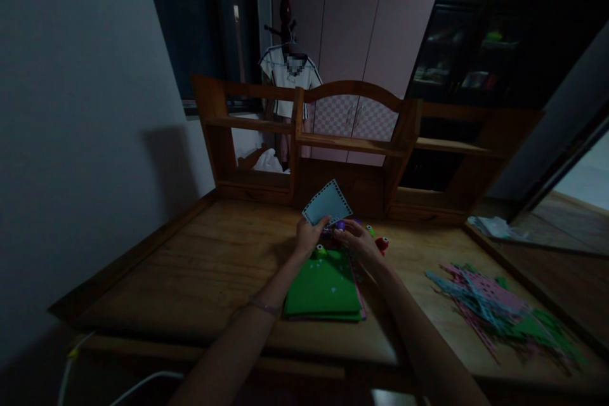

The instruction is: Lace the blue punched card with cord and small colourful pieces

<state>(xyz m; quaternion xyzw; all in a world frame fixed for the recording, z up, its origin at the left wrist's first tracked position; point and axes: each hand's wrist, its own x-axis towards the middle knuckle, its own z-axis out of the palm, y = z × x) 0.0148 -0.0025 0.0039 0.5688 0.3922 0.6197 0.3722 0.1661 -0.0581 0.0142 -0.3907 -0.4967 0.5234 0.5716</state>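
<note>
My left hand point(308, 238) pinches the lower corner of a light blue paper sheet point(328, 204), which has a row of small dark holes along its edges. Close beside it, my right hand point(360, 242) has its fingers around a small purple paper punch point(339, 226). Beneath both hands lies a stack of green paper point(326, 288), with pink edges showing and tiny pale cut-outs scattered on top. A green punch with eyes point(320, 251) rests at the stack's top edge. Beyond my right hand are another green punch point(370, 230) and a red punch point(382, 243).
A loose heap of pink, blue and green paper strips point(504, 304) covers the right side of the wooden desk point(190, 273). A wooden shelf unit point(352, 139) stands along the back edge. At the lower left hangs a white cable point(67, 371).
</note>
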